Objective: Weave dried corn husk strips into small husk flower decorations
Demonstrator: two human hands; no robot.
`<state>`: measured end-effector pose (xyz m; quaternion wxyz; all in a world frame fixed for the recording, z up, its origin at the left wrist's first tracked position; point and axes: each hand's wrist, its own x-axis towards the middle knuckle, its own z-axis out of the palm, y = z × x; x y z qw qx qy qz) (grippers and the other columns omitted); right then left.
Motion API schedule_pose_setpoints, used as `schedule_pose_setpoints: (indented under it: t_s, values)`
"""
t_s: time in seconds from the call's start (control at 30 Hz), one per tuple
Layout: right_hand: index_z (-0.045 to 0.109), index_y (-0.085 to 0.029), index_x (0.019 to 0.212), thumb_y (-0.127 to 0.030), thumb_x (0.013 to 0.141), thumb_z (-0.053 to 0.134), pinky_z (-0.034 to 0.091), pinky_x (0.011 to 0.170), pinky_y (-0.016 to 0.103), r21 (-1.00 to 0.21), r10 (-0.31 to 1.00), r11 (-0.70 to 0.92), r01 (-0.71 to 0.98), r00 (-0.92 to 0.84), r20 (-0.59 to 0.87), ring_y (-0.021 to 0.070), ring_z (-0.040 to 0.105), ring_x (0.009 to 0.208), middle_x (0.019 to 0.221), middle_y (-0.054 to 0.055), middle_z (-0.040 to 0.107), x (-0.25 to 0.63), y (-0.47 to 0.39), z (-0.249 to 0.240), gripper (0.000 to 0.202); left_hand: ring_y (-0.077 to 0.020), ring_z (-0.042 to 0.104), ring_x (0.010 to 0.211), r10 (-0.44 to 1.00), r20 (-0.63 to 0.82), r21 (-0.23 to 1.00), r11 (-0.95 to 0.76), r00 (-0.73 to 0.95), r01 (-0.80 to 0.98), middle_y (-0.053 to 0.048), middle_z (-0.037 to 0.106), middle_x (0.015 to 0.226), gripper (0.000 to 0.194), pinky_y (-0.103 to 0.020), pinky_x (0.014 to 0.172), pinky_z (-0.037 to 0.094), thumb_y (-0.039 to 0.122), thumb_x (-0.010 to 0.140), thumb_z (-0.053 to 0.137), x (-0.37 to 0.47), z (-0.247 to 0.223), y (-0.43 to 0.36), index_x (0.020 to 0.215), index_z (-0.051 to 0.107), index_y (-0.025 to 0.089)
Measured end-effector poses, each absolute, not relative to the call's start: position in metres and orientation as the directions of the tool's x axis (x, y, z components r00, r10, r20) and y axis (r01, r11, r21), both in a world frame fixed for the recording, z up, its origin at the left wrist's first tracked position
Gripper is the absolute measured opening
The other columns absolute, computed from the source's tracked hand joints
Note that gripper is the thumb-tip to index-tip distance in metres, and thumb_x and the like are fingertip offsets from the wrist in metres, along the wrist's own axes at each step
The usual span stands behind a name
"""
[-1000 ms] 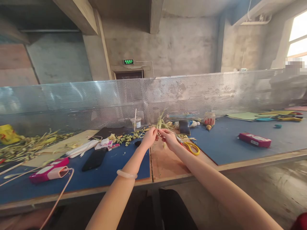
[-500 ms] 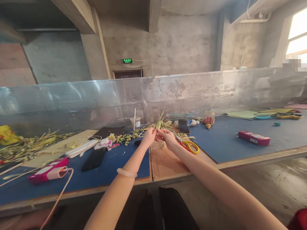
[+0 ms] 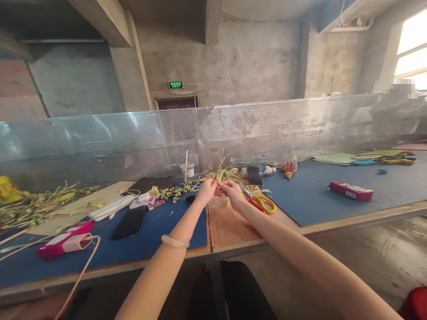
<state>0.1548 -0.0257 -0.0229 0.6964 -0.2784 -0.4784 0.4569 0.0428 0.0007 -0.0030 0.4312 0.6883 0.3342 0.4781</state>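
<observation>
My left hand [image 3: 207, 192] and my right hand [image 3: 232, 192] meet over the bare wooden strip [image 3: 230, 224] of the table. Both have their fingers pinched on a small bunch of pale green strands [image 3: 221, 172], whose thin ends stick up beyond the fingertips. The part between the fingers is hidden. Just right of my right hand lie scissors [image 3: 267, 204] with red and yellow handles. Left of my left hand is a row of small green knotted pieces [image 3: 175, 192].
A black phone [image 3: 129, 223], a magenta box [image 3: 65, 240] with a cable and a heap of dry strands [image 3: 43, 204] lie left. Rightward are a jar [image 3: 289, 163] and another magenta box [image 3: 351, 191]. A perforated metal screen [image 3: 267, 129] stands behind.
The view has shifted slightly. My hands stay together on the strands, with small finger movements, and the strand tips stand a little more upright.
</observation>
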Motion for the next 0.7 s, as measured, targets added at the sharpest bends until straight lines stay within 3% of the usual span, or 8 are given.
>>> schedule_pose_setpoints:
  t_s: [0.27, 0.43, 0.6, 0.7]
  values:
    - [0.057, -0.018, 0.065, -0.035, 0.050, 0.075, 0.037, 0.053, 0.023, -0.811, 0.918, 0.394, -0.433, 0.133, 0.375, 0.0089, 0.048, 0.055, 0.061, -0.003, 0.056, 0.158, -0.019, -0.029, 0.029, -0.0187, 0.065, 0.061, 0.841, 0.347, 0.918, -0.396, 0.415, 0.035, -0.007, 0.066, 0.073, 0.018, -0.036, 0.062, 0.052, 0.030, 0.083, 0.046, 0.041, 0.002, -0.009, 0.077, 0.054, 0.015]
    - [0.061, -0.016, 0.070, -0.031, 0.049, 0.075, 0.038, 0.056, 0.024, -0.817, 0.930, 0.319, -0.481, -0.007, 0.368, 0.0100, 0.051, 0.056, 0.065, 0.000, 0.059, 0.162, -0.021, -0.027, 0.029, -0.0195, 0.066, 0.069, 0.802, 0.331, 0.912, -0.407, 0.498, 0.049, -0.009, 0.068, 0.075, 0.025, -0.035, 0.070, 0.051, 0.034, 0.074, 0.062, 0.037, 0.001, -0.008, 0.085, 0.057, 0.012]
    - [0.064, -0.015, 0.068, -0.033, 0.054, 0.073, 0.035, 0.057, 0.025, -0.831, 0.916, 0.278, -0.482, -0.127, 0.380, 0.0096, 0.050, 0.056, 0.062, 0.000, 0.059, 0.166, -0.023, -0.026, 0.024, -0.0181, 0.065, 0.071, 0.774, 0.291, 0.914, -0.398, 0.562, 0.075, -0.009, 0.069, 0.079, 0.032, -0.033, 0.070, 0.050, 0.039, 0.073, 0.062, 0.029, 0.004, -0.007, 0.089, 0.059, 0.012]
    - [0.066, -0.016, 0.077, -0.037, 0.058, 0.072, 0.034, 0.057, 0.024, -0.825, 0.912, 0.284, -0.489, -0.128, 0.390, 0.0087, 0.048, 0.056, 0.065, -0.001, 0.060, 0.173, -0.020, -0.023, 0.029, -0.0171, 0.064, 0.070, 0.753, 0.244, 0.920, -0.379, 0.611, 0.100, -0.009, 0.069, 0.080, 0.031, -0.033, 0.069, 0.050, 0.037, 0.071, 0.065, 0.026, 0.005, -0.008, 0.087, 0.060, 0.012]
